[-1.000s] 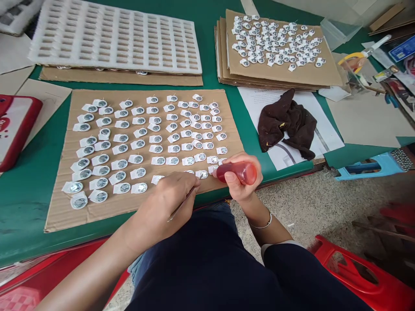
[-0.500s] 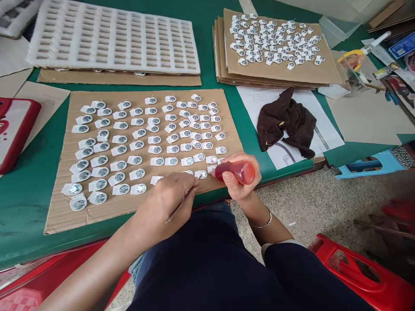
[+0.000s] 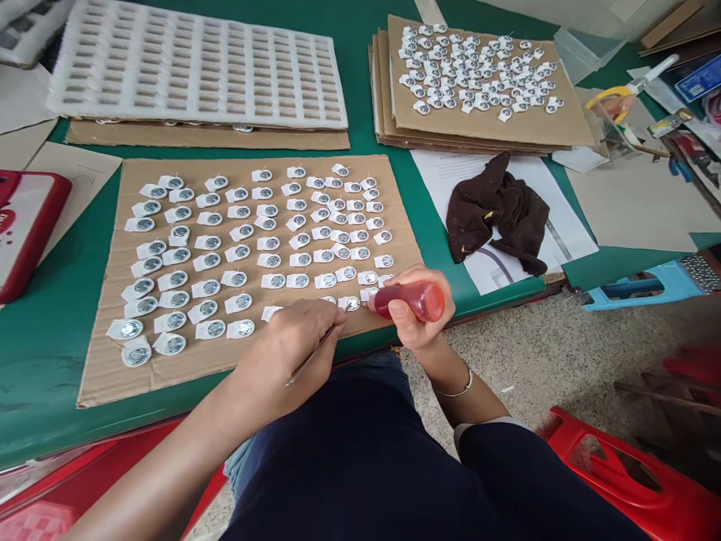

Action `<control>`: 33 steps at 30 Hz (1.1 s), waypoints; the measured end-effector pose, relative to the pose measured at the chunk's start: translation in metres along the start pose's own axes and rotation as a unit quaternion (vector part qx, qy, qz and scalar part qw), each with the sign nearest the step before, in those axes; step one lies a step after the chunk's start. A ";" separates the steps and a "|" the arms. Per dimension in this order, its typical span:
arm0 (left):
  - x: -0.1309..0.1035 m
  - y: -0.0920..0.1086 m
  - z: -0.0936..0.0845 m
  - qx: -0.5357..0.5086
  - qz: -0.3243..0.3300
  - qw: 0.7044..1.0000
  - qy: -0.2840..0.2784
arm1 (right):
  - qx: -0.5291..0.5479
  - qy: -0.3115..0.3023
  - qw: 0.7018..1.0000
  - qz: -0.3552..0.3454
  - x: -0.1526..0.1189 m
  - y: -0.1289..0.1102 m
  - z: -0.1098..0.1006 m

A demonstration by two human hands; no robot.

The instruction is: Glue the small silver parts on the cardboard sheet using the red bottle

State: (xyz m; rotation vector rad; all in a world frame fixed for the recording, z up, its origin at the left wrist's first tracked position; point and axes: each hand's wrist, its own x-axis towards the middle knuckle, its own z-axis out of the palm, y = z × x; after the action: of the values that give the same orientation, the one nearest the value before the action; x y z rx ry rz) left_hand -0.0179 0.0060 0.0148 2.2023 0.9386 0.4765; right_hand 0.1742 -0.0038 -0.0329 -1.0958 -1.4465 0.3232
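Note:
My right hand (image 3: 423,308) is closed around a red squeeze bottle (image 3: 414,300), tipped so its nozzle points left, close to a small round silver piece (image 3: 352,303) on a white backing. In my left hand (image 3: 301,342) is a thin pointed metal tool (image 3: 309,356), perhaps tweezers; its tip comes near the same piece, and I cannot tell whether it touches. Both hands are at the near edge of a cardboard sheet (image 3: 236,361), which carries rows of similar silver pieces (image 3: 206,288). My left hand covers part of the nearest row.
A white foam tray (image 3: 197,113) lies behind the sheet. To its right is a cardboard stack (image 3: 484,131) with more silver pieces. A dark brown cloth (image 3: 499,214) lies on printed paper (image 3: 574,218). Yellow-handled scissors (image 3: 613,101) and a red-cased phone (image 3: 34,225) flank the work.
The bottle and my right hand have shifted very slightly right. The thin tool has tilted a little in my left hand; everything else looks the same.

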 end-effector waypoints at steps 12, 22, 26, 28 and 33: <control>0.004 -0.003 -0.003 -0.014 -0.033 0.999 0.004 | 0.033 0.008 0.999 0.026 -0.001 0.001 0.002; 0.005 -0.005 -0.004 -0.028 -0.045 0.999 0.006 | 0.023 0.008 0.999 0.034 0.001 0.001 0.002; 0.004 -0.005 -0.005 -0.034 -0.049 0.998 0.005 | 0.033 0.025 0.999 0.032 0.001 0.002 0.003; 0.003 -0.005 -0.006 -0.038 -0.051 0.998 0.008 | 0.034 0.019 0.999 0.035 0.001 0.002 0.004; 0.003 -0.006 -0.005 -0.042 -0.051 0.998 0.009 | 0.029 0.011 0.999 0.036 0.001 0.001 0.003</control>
State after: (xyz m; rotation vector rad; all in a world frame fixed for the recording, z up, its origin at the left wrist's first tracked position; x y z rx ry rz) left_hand -0.0211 0.0137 0.0139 2.0681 1.0170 0.4799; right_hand 0.1718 -0.0011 -0.0336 -1.1018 -1.3730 0.4009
